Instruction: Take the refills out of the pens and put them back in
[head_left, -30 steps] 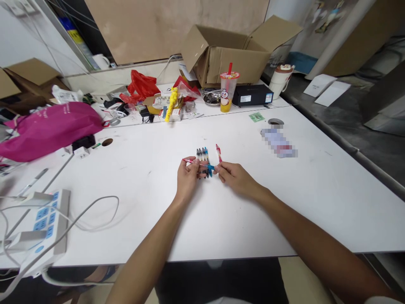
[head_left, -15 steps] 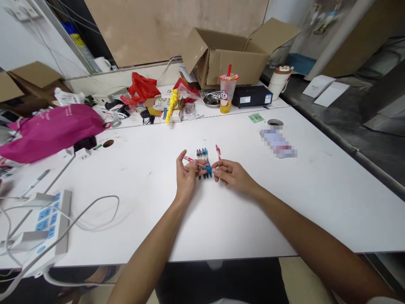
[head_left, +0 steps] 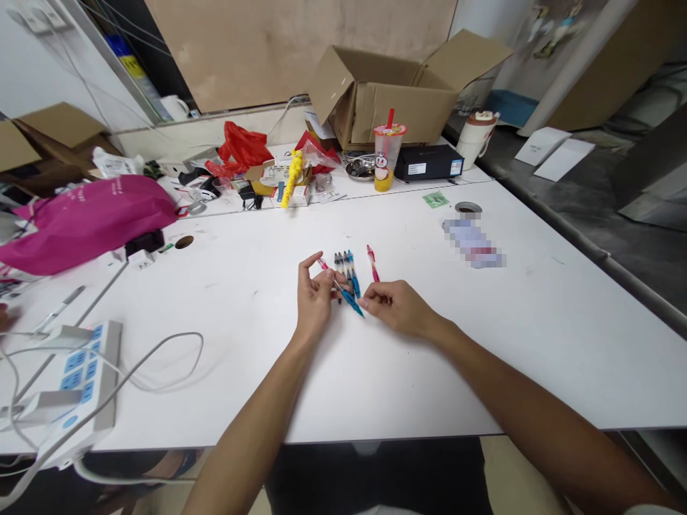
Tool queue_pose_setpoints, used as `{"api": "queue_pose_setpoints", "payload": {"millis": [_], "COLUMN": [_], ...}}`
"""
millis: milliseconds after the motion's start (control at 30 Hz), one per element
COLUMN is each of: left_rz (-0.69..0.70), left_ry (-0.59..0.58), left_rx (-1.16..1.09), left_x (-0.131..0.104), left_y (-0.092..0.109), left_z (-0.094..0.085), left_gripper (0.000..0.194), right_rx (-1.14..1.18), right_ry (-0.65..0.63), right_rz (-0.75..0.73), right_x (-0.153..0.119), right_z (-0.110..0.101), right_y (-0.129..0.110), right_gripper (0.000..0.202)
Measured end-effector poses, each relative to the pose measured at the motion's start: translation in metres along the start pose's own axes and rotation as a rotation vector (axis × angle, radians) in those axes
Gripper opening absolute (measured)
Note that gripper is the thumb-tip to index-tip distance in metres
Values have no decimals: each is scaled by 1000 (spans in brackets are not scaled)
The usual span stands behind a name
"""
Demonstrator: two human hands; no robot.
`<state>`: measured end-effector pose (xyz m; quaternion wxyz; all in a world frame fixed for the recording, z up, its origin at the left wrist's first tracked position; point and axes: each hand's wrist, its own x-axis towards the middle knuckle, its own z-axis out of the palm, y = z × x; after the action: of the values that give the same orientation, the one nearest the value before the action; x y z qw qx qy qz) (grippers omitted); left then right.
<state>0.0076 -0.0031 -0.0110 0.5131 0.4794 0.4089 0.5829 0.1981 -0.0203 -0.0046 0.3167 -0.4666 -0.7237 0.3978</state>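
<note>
My left hand is closed around a pen with a pink top end and a blue grip, its tip slanting down to the right. Close to that tip is my right hand, its thumb and fingers pinched together; whether something small sits between them I cannot make out. Behind my left hand, blue pens and grey-black pens lie side by side in a row, their lower ends partly covered. A pink pen lies by itself just to the right of the row.
A power strip with cables occupies the table's left side, near a magenta bag. Along the back stand a plastic drink cup, a black box, a tumbler and an open cardboard box. A blurred-out item lies right.
My right fingers have come off the blue grip end of the held pen and curled in. The pen's tip has swung downward, toward me, in my left hand.
</note>
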Motion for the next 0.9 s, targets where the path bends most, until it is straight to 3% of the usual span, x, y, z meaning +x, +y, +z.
{"api": "queue_pose_setpoints", "payload": {"millis": [133, 267, 400, 533, 900], "left_rz": [-68, -141, -175, -201, -192], "left_ry": [-14, 35, 37, 21, 5], "left_rx": [-1, -51, -21, 48, 56], "left_x": [0, 1, 1, 1, 2], "left_y": [-1, -2, -2, 0, 1], "left_z": [1, 1, 0, 0, 2], "left_gripper": [73, 90, 63, 36, 23], "right_rx": [-129, -237, -424, -537, -742], "right_ry": [-64, 75, 224, 205, 155], "right_rz": [-28, -2, 123, 173, 155], "right_x": [-5, -2, 4, 7, 9], "right_z": [9, 9, 2, 0, 12], "right_y": [-5, -6, -1, 6, 12], "right_gripper": [37, 40, 46, 50, 53]}}
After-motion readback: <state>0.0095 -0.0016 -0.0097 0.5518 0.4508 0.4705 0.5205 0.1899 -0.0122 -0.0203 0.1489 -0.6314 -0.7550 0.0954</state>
